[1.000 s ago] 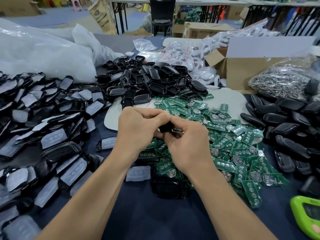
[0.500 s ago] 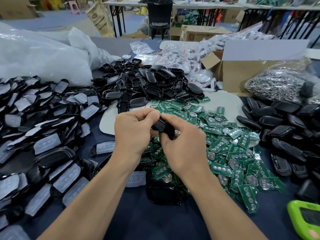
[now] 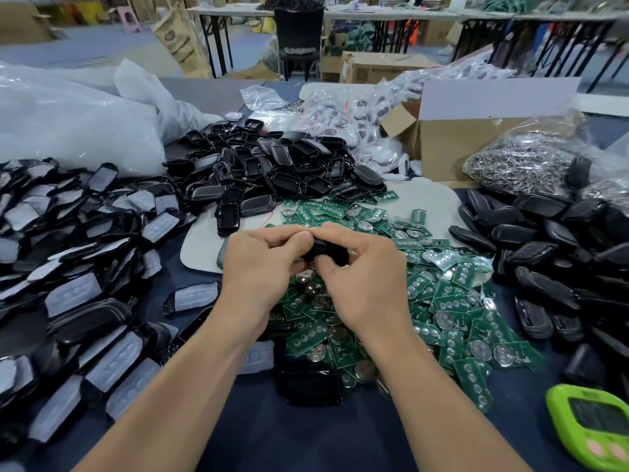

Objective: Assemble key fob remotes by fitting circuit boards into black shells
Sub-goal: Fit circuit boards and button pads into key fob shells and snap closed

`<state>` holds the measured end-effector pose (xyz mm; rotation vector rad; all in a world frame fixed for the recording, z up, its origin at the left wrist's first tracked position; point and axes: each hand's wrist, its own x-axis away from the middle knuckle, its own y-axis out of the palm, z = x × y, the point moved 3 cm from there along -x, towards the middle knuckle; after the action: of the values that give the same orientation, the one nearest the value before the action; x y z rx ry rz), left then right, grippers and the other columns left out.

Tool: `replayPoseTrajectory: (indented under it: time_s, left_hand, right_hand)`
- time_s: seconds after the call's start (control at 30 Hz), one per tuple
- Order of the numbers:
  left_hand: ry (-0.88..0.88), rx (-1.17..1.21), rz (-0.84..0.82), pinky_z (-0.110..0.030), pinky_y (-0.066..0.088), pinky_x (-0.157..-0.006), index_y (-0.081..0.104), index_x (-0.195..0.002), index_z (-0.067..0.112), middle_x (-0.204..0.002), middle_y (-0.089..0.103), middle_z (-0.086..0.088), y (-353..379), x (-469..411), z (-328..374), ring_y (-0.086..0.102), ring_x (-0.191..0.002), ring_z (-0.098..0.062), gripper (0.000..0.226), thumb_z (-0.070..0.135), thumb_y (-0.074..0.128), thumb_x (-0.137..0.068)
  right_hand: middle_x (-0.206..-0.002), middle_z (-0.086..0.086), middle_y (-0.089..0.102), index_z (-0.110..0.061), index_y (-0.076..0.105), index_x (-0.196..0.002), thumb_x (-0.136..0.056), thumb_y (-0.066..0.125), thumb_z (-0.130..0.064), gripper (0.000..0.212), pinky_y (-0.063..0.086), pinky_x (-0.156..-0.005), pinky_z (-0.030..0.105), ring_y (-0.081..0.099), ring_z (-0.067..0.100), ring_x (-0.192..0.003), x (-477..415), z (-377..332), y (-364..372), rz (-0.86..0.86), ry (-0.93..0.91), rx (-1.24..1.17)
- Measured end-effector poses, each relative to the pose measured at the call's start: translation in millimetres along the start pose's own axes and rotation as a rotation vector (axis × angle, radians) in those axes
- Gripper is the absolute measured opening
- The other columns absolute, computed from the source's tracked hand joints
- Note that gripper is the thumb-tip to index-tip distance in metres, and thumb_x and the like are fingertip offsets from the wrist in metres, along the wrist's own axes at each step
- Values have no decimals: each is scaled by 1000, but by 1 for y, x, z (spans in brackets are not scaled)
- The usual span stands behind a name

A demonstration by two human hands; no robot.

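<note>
You are holding a black shell (image 3: 325, 252) in both hands, just above the heap of green circuit boards (image 3: 442, 301) on the blue table (image 3: 306, 437). Your left hand (image 3: 258, 267) is curling its fingers round the shell's left end, and your right hand (image 3: 364, 277) is pinching its right end. More shells (image 3: 272, 165) are lying heaped behind. A green timer (image 3: 595, 427) is sitting near right.

Small-parts assembly workshop, worktable (image 3: 306, 437) heaped with loose black shells (image 3: 282, 172), green circuit boards (image 3: 452, 301), bagged metal rings (image 3: 517, 161), open cardboard box (image 3: 452, 144), big plastic bags (image 3: 68, 124), folding tables (image 3: 238, 10) and cartons (image 3: 377, 68) across an open floor behind
</note>
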<state>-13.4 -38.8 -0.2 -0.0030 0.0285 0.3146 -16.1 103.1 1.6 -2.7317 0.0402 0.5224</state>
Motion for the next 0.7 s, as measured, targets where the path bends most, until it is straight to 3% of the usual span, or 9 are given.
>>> replayPoseTrajectory:
  time_s: [0.1,0.2,0.3,0.4,0.5,0.6,0.7]
  left_hand:
    - [35,24,28,-19,60,-66,82,-82,26,-80,81,1,0,1,2,79,-79,-16,24,4,77,-91]
    - [122,5,18,-23,63,-69,84,-78,32,-81,81,1,-1,4,5,80,-79,-17,31,4,77,-91]
    - [209,-69,-4,-35,66,-74,82,-79,45,-80,81,4,0,6,5,79,-79,-23,40,7,77,-92]
    - [258,-168,-31,-53,65,-78,80,-82,50,-78,80,3,4,8,5,76,-80,-36,28,23,78,-86]
    - [264,-189,-64,-42,66,-80,80,-86,49,-80,80,11,4,9,7,79,-80,-17,22,29,81,-78]
    - [252,-112,-64,-38,65,-81,83,-87,39,-81,81,7,1,6,6,79,-81,-17,32,7,85,-82]
    - [254,-50,-52,-27,63,-77,84,-82,36,-81,81,4,-1,6,7,79,-79,-17,37,-1,84,-82]
  right_hand:
    - [-90,-23,78,-33,83,-101,-88,76,-12,25,62,-78,25,74,0,-85,-7,9,-2,5,129,-150]
    - [-89,-8,81,-31,83,-94,-89,76,-10,23,64,-78,38,77,14,-86,-11,16,-3,-59,226,-296]
    - [-86,-2,81,-28,84,-88,-86,78,-4,25,63,-75,32,78,17,-84,-12,18,-6,-73,247,-384]
    - [-85,2,81,-25,85,-86,-83,79,2,28,61,-75,28,79,18,-83,-11,20,-8,-41,255,-442]
    - [-86,3,82,-20,85,-89,-81,83,3,24,63,-79,33,80,21,-85,-10,19,-8,-23,222,-454]
    - [-85,0,82,-21,85,-91,-81,83,1,25,63,-76,29,80,18,-84,-8,15,-7,-19,179,-417]
    - [-86,-2,82,-26,84,-89,-81,82,0,27,62,-74,25,80,17,-83,-9,11,-8,-49,165,-422]
